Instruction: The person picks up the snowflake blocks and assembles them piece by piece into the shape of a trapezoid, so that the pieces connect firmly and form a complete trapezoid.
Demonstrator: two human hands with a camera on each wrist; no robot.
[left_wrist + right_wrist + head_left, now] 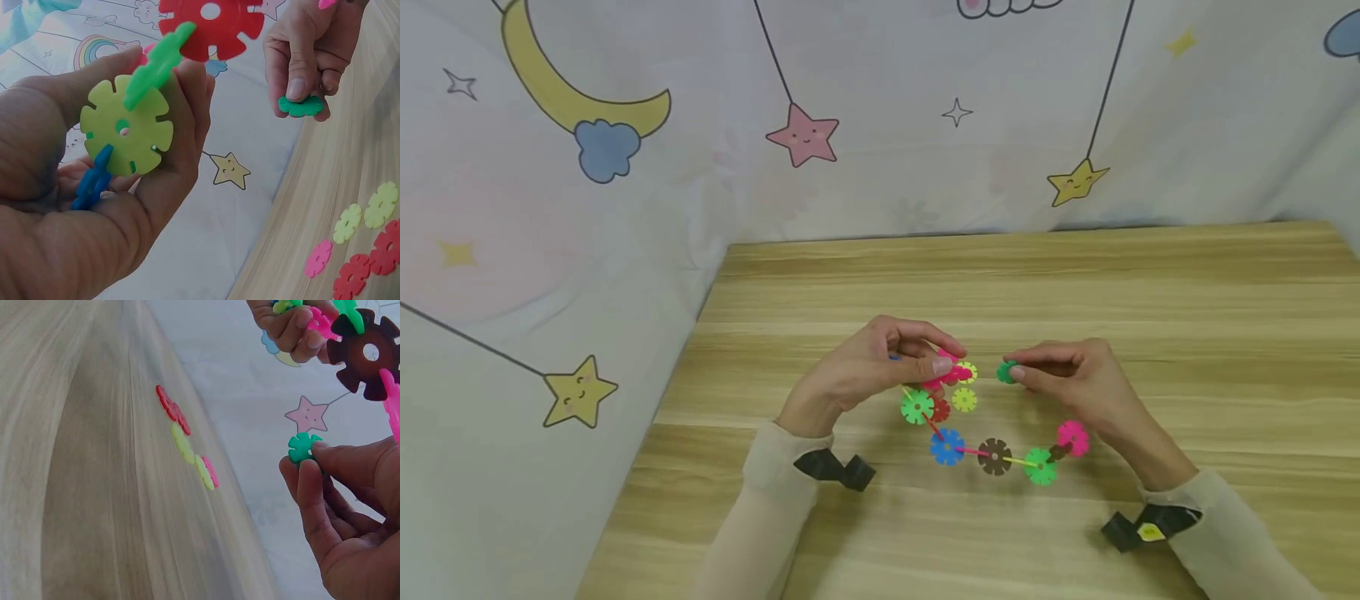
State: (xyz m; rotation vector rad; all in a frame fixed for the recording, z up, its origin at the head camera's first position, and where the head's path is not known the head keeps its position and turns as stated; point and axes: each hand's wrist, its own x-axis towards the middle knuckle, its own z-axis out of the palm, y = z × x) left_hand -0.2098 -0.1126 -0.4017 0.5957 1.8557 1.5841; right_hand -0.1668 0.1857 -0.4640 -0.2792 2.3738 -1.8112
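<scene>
My left hand (880,362) pinches a pink notched flower disc (951,377) between thumb and fingers. A chain of interlocked notched discs runs from that hand, with a blue disc (947,447), a brown disc (995,457), a light green disc (1041,466) and a pink end disc (1073,438) near my right wrist. In the left wrist view, a yellow disc (147,147) of the chain lies before the left palm, joined to blue and green ones. My right hand (1078,375) pinches a single dark green disc (301,447), apart from the chain.
Loose discs lie on the wooden table (820,283) below the hands: two yellow discs, one here (347,224), a pink disc (319,259) and two red discs, one here (352,279). A patterned cloth (910,167) hangs behind the table's back edge and along its left side.
</scene>
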